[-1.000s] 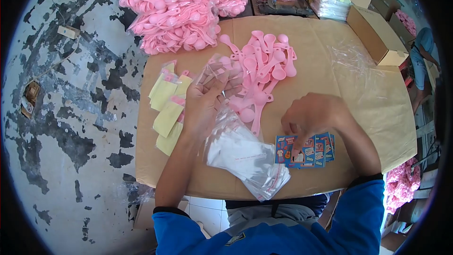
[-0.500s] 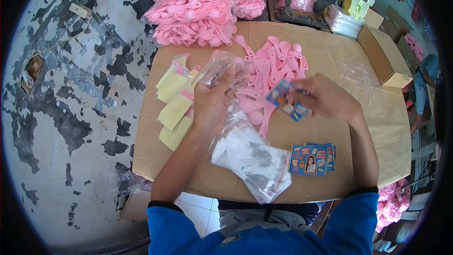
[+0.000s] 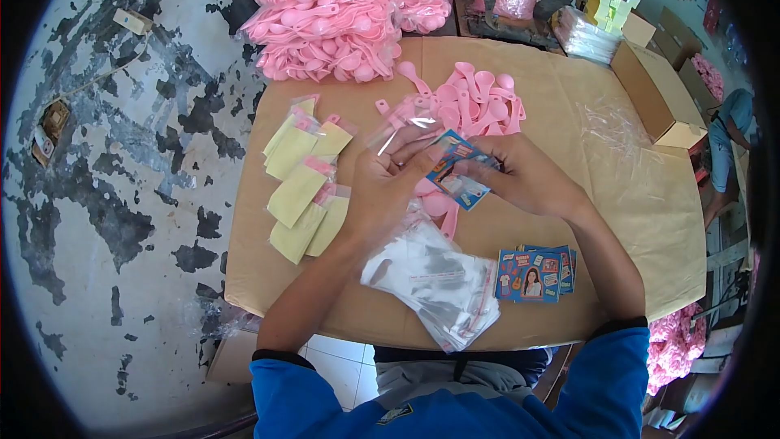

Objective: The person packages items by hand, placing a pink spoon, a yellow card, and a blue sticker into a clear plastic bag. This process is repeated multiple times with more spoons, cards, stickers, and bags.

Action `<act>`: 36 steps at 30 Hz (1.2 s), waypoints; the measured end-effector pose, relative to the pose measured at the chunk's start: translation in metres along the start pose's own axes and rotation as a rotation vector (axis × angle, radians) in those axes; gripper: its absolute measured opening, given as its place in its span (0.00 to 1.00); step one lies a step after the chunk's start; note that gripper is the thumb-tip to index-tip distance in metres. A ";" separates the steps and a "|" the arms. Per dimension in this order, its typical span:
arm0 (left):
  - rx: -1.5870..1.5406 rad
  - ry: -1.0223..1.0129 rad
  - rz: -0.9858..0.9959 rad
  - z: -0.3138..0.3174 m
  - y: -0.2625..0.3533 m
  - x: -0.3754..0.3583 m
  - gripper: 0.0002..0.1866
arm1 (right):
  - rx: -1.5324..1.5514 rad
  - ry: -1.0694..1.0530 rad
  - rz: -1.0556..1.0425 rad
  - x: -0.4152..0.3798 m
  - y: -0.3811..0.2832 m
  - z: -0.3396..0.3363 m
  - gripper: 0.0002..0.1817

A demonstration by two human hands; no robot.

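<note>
My left hand [image 3: 390,183] is closed on a clear plastic bag [image 3: 406,120], its open end spreading beyond the fingers. Pinched in my right hand [image 3: 528,172] is a blue printed card [image 3: 463,175], whose left corner meets the left hand's fingertips and overlaps the bag. Behind both hands lies a heap of pink spoons [image 3: 479,102], partly hidden by them. A stack of clear plastic bags [image 3: 435,284] fans out at the table's near side. To its right sits a pile of blue cards [image 3: 532,276]. Several filled packets [image 3: 296,195] with pale yellow faces lie to the left.
Large bags of pink spoons [image 3: 325,16] stand at the back left of the brown-covered table [image 3: 650,236]. A cardboard box [image 3: 658,93] is at the back right, near loose clear plastic [image 3: 613,142]. Another person [image 3: 727,142] is at the far right edge.
My right hand has moved left with the card, bringing it against the left hand and the bag. My left hand has turned inward and come slightly right and lower.
</note>
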State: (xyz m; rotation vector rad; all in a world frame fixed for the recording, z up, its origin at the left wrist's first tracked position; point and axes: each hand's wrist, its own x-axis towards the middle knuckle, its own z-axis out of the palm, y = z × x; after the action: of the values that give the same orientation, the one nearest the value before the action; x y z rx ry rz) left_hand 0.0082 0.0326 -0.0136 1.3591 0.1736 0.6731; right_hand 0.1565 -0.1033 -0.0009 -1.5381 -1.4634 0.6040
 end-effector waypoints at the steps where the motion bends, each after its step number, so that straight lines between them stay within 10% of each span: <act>1: -0.029 0.025 -0.004 -0.002 -0.005 0.001 0.21 | 0.054 0.001 0.065 0.001 -0.010 -0.001 0.12; 12: -0.069 0.130 -0.018 0.014 0.001 -0.009 0.09 | 0.205 0.226 0.073 0.001 -0.012 0.027 0.11; 16: -0.082 -0.029 0.095 0.015 -0.006 -0.009 0.27 | 0.353 0.192 0.105 0.002 -0.009 0.026 0.10; 22: -0.526 -0.233 0.073 0.000 0.009 -0.001 0.28 | 0.340 0.161 0.150 0.003 -0.013 0.027 0.12; 36: 0.027 -0.178 -0.093 -0.008 -0.001 -0.016 0.25 | 0.636 0.208 0.253 0.003 -0.016 0.040 0.16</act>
State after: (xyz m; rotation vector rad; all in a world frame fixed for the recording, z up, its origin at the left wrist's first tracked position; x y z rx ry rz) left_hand -0.0081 0.0303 -0.0206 1.4199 0.1027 0.4714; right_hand 0.1156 -0.0918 -0.0058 -1.2303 -0.8091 0.9227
